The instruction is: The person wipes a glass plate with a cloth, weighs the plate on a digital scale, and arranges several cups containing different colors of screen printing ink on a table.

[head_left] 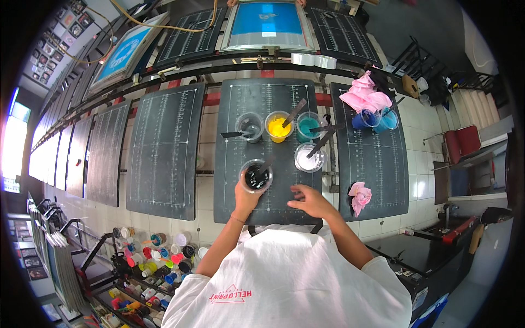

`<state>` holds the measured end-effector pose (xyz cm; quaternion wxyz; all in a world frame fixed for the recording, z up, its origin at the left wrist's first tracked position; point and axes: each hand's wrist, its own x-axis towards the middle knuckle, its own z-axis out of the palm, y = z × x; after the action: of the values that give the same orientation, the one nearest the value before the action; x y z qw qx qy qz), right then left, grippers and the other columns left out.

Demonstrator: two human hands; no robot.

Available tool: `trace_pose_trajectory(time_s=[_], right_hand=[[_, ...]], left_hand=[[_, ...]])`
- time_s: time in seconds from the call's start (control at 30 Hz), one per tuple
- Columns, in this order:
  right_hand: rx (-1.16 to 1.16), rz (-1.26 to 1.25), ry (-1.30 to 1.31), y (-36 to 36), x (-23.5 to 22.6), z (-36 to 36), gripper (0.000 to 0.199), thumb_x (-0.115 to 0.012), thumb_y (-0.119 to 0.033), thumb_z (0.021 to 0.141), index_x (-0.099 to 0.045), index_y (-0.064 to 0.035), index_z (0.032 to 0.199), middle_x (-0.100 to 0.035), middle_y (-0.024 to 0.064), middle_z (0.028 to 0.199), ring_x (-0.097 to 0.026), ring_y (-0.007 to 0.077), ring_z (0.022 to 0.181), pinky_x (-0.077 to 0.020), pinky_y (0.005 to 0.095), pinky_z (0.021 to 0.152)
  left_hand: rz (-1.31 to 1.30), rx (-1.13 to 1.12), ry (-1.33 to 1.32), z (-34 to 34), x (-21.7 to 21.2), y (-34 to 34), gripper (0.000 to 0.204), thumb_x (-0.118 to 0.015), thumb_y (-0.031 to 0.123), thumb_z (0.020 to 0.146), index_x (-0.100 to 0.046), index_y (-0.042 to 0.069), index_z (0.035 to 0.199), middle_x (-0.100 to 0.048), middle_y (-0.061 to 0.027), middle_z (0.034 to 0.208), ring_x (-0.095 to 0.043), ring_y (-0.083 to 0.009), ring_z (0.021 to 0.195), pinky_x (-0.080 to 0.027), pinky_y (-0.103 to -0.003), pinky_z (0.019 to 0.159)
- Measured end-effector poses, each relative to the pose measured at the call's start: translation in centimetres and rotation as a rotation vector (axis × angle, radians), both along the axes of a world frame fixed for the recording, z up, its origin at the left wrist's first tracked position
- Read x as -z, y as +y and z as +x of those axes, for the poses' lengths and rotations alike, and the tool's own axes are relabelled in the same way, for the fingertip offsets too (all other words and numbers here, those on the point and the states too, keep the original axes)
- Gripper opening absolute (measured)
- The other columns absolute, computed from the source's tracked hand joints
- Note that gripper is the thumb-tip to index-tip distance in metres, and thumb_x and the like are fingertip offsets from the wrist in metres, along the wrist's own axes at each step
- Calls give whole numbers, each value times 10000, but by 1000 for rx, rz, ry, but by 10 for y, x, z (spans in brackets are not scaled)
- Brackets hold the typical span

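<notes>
My left hand (246, 201) is wrapped round a clear plastic cup of black ink (255, 178), with a dark stirring stick (266, 163) leaning in it. To the right, my right hand (310, 201) hovers over the dark gridded board (229, 169), fingers apart and holding nothing. Beyond my hands stand more clear cups: one with greyish contents (251, 130), one of yellow ink (279, 130), one of teal ink (307, 129) and one of white ink (306, 159). Each has a dark flat stick in it. The white cup is the one nearest my right hand.
On the right-hand board lie pink crumpled cloths (365, 98), a smaller pink cloth (360, 199) and blue cups (365, 119). A framed blue screen (268, 19) lies across the rail, another person's hands at its far edge. Several ink tubs (164, 254) crowd the lower left.
</notes>
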<state>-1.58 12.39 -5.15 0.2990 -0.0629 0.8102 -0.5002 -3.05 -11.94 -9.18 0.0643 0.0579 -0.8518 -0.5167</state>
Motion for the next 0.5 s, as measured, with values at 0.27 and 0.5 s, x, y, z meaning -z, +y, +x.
trace_pose_trajectory(time_s=[0.27,0.5], right_hand=[[703,272,183,167,35,-83,575,-764,-307,785,-564,28,1207,-649,166,1113,-623,257,1021,-480,365,895],[974,165,770,190,71,-188,658,-820,-267,719,-526,25,1232,-609,177,1167,-590,298,1067,-427,377,962]], left_hand=[[-56,29,-63,-48,17,43,718,-835,245,698,-492,-6,1276,-640,-191,1168,-628,-333,1077,-499,-393,903],[-68,-3,-82,-45,22,46,795,-845,235,690,-438,-39,1316,-619,-214,1187,-618,-326,1084,-483,-376,929]])
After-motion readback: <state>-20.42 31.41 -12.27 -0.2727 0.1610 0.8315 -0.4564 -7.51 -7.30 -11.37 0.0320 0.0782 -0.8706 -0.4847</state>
